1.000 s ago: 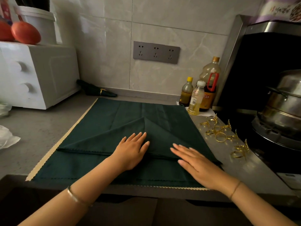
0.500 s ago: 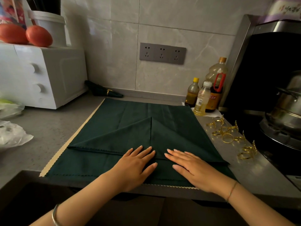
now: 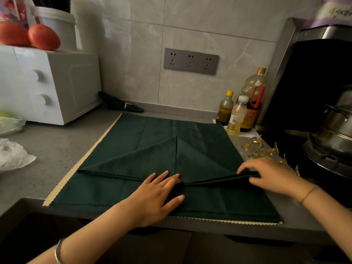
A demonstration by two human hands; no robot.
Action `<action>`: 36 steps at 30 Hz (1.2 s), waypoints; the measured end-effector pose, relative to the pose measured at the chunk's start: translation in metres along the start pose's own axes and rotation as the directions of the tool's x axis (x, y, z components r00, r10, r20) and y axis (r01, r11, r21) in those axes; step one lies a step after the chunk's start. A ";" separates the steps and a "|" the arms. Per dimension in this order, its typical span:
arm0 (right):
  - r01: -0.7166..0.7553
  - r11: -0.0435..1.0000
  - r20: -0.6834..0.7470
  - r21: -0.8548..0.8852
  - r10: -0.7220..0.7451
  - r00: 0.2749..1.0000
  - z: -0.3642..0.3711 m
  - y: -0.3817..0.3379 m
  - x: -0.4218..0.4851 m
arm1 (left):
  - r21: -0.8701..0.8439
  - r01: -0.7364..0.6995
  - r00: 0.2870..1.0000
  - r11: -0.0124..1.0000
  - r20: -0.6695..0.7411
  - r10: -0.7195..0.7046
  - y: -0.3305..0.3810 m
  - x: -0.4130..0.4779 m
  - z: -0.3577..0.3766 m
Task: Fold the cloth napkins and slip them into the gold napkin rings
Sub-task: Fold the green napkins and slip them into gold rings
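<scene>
Tugging the dark green cloth napkin (image 3: 133, 162) beneath the flat, spread left hand (image 3: 156, 195), its fold pinched by the right hand (image 3: 270, 176), risks skewing creases or knocking the gold napkin rings (image 3: 261, 151) just beyond.

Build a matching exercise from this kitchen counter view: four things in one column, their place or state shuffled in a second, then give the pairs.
Column 1
1. left hand
2. right hand
3. loose gold leaf-trimmed napkin rings
4. rolled dark green napkin in a gold ring

Column 2
A. by the back wall, beside the white countertop oven
B. pinches a folded edge of the spread dark green cloth napkin
C. rests flat on the spread napkin
D. on the grey counter, right of the spread napkin

Pairs: 1-C, 2-B, 3-D, 4-A
</scene>
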State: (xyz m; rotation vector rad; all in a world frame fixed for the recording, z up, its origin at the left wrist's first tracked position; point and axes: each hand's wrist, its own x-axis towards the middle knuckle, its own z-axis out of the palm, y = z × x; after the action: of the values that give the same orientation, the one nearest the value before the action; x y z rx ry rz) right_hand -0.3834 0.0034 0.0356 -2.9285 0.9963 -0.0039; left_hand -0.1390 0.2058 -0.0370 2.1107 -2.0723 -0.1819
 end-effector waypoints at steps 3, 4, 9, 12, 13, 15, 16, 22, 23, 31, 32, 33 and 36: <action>-0.014 0.943 -0.097 0.334 0.049 0.994 -0.022 0.014 0.014 | -0.007 -0.018 1.000 1.000 0.014 0.018 0.000 -0.002 0.000; -0.006 0.906 -0.136 0.423 0.070 0.988 -0.027 0.015 0.021 | -0.012 -0.023 1.000 1.000 0.007 0.023 0.000 -0.002 0.000; 0.094 0.641 -0.247 0.762 0.154 0.957 -0.033 -0.008 0.075 | -0.005 -0.032 0.999 0.999 -0.030 0.032 -0.002 -0.005 0.002; 0.116 0.549 -0.259 0.828 0.191 0.947 -0.023 -0.032 0.111 | 0.010 -0.028 0.999 1.000 -0.021 0.028 -0.002 -0.007 0.003; 0.114 0.526 -0.256 0.843 0.205 0.945 -0.018 -0.038 0.124 | 0.010 -0.022 1.000 1.000 -0.018 0.022 -0.001 -0.008 0.004; 0.092 0.475 -0.232 0.875 0.244 0.942 -0.006 -0.047 0.146 | -0.012 -0.006 1.000 1.000 -0.018 0.006 0.000 -0.008 0.003; 0.074 0.452 -0.214 0.889 0.268 0.939 0.000 -0.052 0.155 | -0.028 -0.001 1.000 1.000 -0.013 0.000 0.000 -0.008 0.002; 0.007 0.435 -0.150 0.900 0.296 0.943 0.042 -0.060 0.194 | -0.105 0.020 1.000 0.994 -0.006 -0.020 0.004 -0.004 -0.004; 0.003 0.439 -0.147 0.899 0.294 0.945 0.047 -0.059 0.199 | -0.094 0.022 1.000 0.995 -0.011 -0.023 0.004 -0.002 -0.003; 0.032 0.569 -0.195 0.822 0.228 0.954 0.066 -0.059 0.213 | -0.064 0.030 0.999 0.997 -0.021 -0.032 0.000 0.000 0.002; 0.028 0.578 -0.193 0.816 0.226 0.955 0.066 -0.059 0.213 | -0.070 0.034 0.999 0.997 -0.025 -0.036 0.000 -0.001 0.002; 0.019 0.579 -0.183 0.815 0.226 0.957 0.066 -0.057 0.213 | -0.080 0.034 0.999 0.996 -0.032 -0.037 0.000 -0.001 0.002; -0.012 0.556 -0.123 0.831 0.205 0.971 0.062 -0.055 0.212 | -0.105 0.024 0.998 0.994 -0.049 -0.029 0.002 -0.001 0.001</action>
State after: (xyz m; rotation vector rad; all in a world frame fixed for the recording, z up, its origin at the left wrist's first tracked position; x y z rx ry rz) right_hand -0.1810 -0.0791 -0.0265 -1.9900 0.8541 -0.6185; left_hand -0.1411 0.2063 -0.0374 2.0606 -1.9627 -0.2335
